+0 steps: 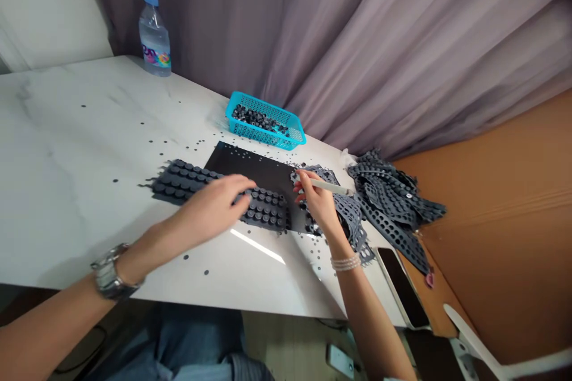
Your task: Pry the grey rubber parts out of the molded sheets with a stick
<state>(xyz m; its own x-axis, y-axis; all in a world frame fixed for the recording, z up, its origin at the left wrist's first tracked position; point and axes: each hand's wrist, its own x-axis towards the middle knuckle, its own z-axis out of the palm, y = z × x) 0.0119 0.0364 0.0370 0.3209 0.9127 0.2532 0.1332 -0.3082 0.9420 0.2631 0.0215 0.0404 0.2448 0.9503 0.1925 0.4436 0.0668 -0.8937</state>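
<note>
**Grey rubber sheet pinned flat, tool at its right end**

Marble table (67, 131) fills my view from the head camera, and a black mat (254, 166) lies on it in front of me. Across the mat's left edge lies the studded sheet (183, 178), half on the mat and half on the bare stone. Off to the right is a heap of punched webbing (393, 202), and behind the mat a blue basket (263, 134) holds dark pieces.

My left hand (214, 208) lies palm down on the sheet, fingers stretched out side by side and pressing it flat. My right hand (319, 199) pinches a white stick tool (330, 187), fingertips close to the sheet's right end.

As I judge it, the work goes best with the left hand close to the row being worked, so the rubber cannot lift, and the tool held upright over one stud at a time. Loose studs (205, 272) dot the table edge and could roll off.
</note>
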